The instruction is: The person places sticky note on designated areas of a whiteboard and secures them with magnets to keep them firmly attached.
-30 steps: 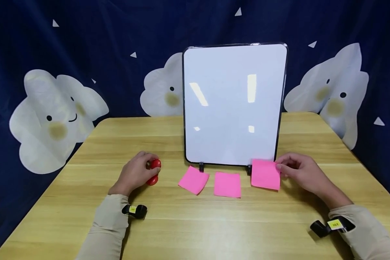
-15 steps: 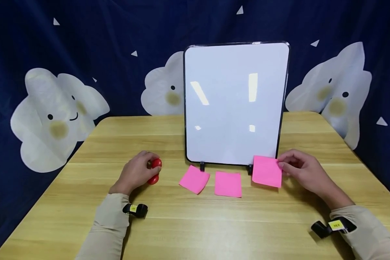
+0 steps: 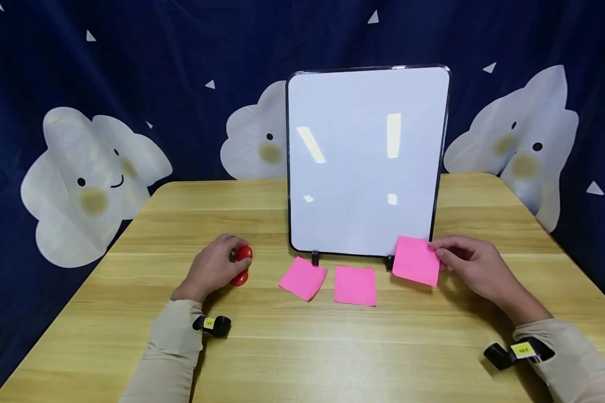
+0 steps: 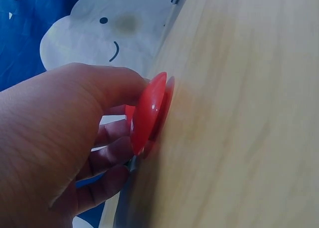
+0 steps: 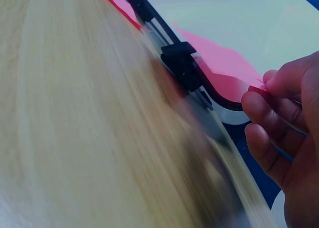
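Observation:
My right hand point(image 3: 476, 263) pinches a pink sticky note point(image 3: 414, 262) by its right edge, thumb against fingers. The note is raised in front of the lower right corner of the whiteboard point(image 3: 363, 157); in the right wrist view, its far end point(image 5: 219, 58) overlaps the board's bottom edge. Whether it touches the board I cannot tell. To the left of the board, my left hand point(image 3: 212, 266) holds two glossy red round magnets point(image 3: 241, 267) low at the table. In the left wrist view one domed red magnet point(image 4: 149, 115) shows between thumb and fingers, and the other is mostly hidden.
A tilted pink sticky note point(image 3: 303, 279) and a straighter pink note point(image 3: 355, 286) lie on the wooden table point(image 3: 302, 358) in front of the board. Black feet, such as the left foot point(image 3: 315, 258), support the board. Behind hangs a dark blue cloud-print curtain point(image 3: 181, 50).
The right hand has lifted its sticky note slightly, and the note has tilted, its right side lower. The left hand has stayed with the red magnets, apart from a small shift of the whole view.

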A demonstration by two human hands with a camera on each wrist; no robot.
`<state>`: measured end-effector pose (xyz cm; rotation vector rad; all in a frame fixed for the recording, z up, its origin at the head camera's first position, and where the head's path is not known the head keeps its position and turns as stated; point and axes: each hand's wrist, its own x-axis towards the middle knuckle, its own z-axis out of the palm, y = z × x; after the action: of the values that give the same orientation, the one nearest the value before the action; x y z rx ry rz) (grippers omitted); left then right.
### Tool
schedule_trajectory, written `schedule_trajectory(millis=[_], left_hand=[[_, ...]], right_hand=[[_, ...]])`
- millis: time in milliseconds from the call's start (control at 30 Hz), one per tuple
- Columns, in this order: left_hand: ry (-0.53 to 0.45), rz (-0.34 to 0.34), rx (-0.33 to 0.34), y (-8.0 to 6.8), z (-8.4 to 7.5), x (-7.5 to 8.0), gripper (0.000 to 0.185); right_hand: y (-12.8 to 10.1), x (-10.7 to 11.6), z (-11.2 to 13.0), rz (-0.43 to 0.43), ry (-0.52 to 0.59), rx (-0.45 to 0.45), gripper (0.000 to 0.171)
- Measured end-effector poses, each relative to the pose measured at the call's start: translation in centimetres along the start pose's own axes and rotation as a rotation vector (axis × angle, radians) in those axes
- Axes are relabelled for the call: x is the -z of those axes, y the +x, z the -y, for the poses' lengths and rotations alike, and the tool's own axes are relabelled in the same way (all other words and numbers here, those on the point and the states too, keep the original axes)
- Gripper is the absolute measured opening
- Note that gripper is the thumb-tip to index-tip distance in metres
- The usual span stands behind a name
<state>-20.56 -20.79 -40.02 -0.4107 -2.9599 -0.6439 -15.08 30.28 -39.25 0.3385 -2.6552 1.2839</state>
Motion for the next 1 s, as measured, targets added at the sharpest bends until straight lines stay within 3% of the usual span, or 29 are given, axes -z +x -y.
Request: schedule_trajectory(millis=[367, 633, 1000], left_hand=[[0.013, -0.002, 0.0, -0.1, 0.2, -0.2, 0.037], [0.008, -0.043, 0.004, 0.0, 0.4, 0.0, 0.034], [-0.028, -0.055, 0.005, 0.2, 0.1, 0.0, 0.034]], right_hand=[[-0.4, -0.4, -0.1, -0.027, -0.001, 0.024, 0.022], [0.2, -0.5, 0.5, -0.058, 0.001, 0.049, 0.023], [1.4, 0.8, 0.9, -0.073, 0.002, 0.052, 0.024]])
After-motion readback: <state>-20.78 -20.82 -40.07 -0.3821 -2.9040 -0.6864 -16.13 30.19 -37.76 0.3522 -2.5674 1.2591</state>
